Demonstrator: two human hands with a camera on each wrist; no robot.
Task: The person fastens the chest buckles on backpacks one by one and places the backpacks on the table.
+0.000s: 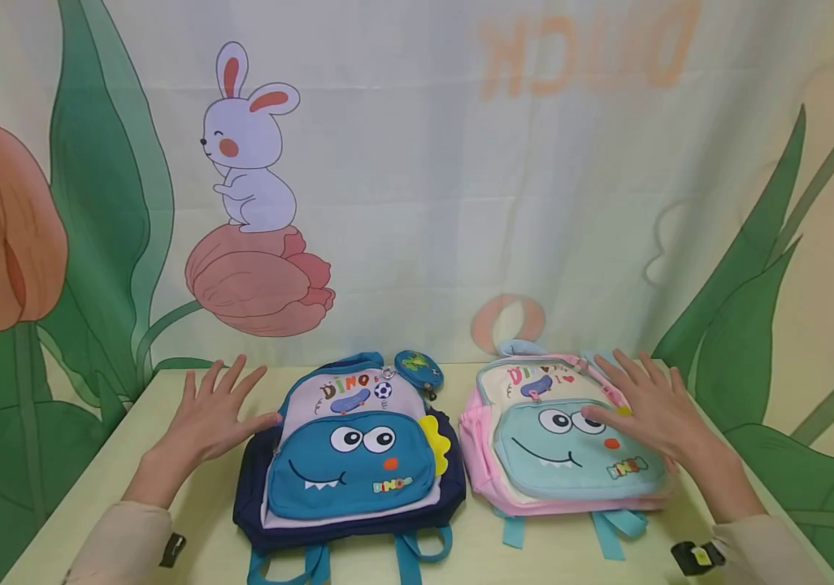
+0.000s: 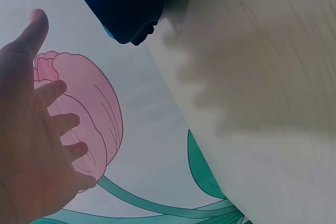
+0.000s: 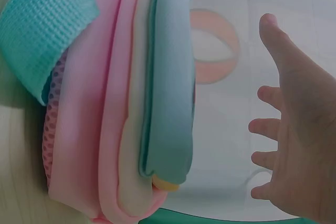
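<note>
Two children's dinosaur backpacks lie side by side, fronts up, in the head view. The blue backpack (image 1: 351, 475) has a navy body, a yellow crest and a small round pouch (image 1: 419, 370) hanging near its top. To its right is the pink and mint backpack (image 1: 571, 455). My left hand (image 1: 212, 416), fingers spread, hovers at the blue backpack's left side and holds nothing. Over the right part of the pink backpack, my right hand (image 1: 654, 406) is also spread and holds nothing. In the right wrist view, a gap separates the right hand (image 3: 302, 124) from the pink backpack (image 3: 113, 108).
Both backpacks lie on a pale wooden table (image 1: 190, 504), their straps (image 1: 607, 532) pointing toward the front. Behind the table hangs a curtain (image 1: 417, 203) printed with a rabbit, tulips and leaves. Dark wrist devices (image 1: 698, 558) are worn at both sleeves.
</note>
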